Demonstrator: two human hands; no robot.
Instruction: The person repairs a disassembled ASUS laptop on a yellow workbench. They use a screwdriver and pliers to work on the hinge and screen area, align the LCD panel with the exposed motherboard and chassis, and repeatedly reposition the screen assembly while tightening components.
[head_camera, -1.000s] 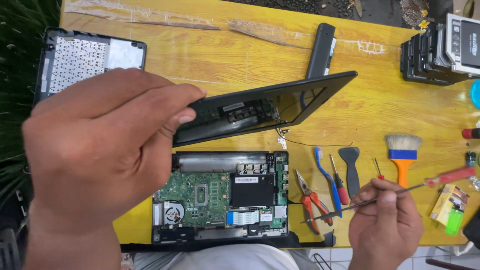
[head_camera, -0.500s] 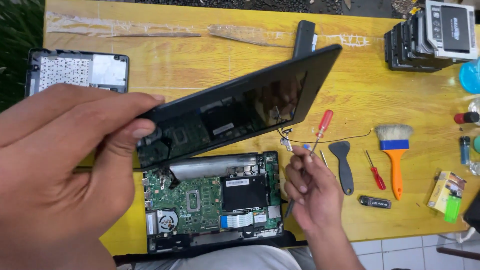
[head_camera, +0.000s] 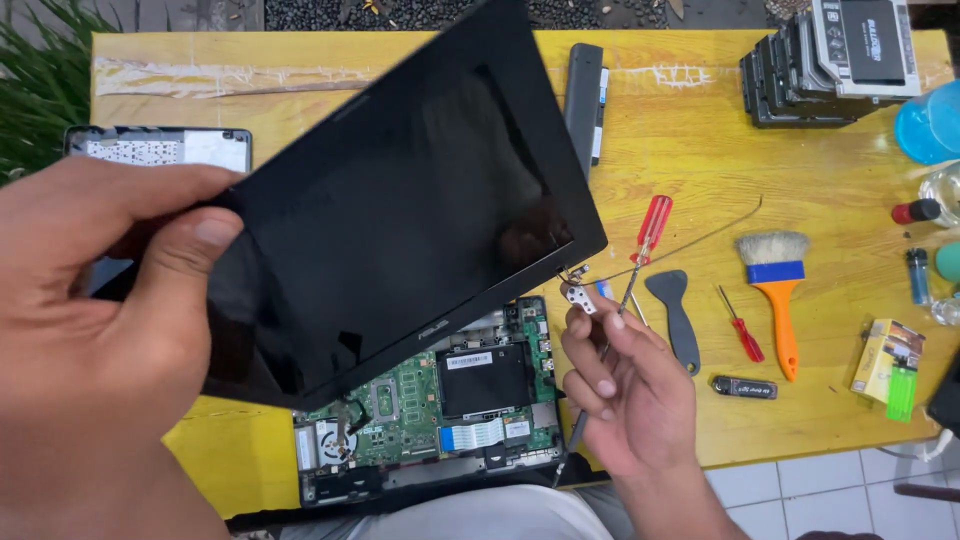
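Observation:
My left hand (head_camera: 100, 340) grips the left edge of a black laptop screen panel (head_camera: 400, 200), thumb on its face, holding it tilted up over the table. Under it lies the open laptop base (head_camera: 440, 410), showing a green circuit board and a black drive. My right hand (head_camera: 625, 390) is at the panel's lower right corner, fingertips on the small metal hinge bracket (head_camera: 578, 297). That hand also holds a long red-handled screwdriver (head_camera: 654, 225). A thin cable (head_camera: 700, 237) trails right from the hinge.
On the yellow table (head_camera: 700, 150): a keyboard cover (head_camera: 160, 150) far left, a black battery bar (head_camera: 585, 95), stacked drive caddies (head_camera: 830, 60), a brush (head_camera: 775, 280), a black pry tool (head_camera: 675, 315), a small red screwdriver (head_camera: 740, 325), a yellow box (head_camera: 885, 355).
The screen panel has swung up from nearly flat to steeply tilted, its face toward me. My right hand came left from the tools to the hinge corner, bringing the screwdriver.

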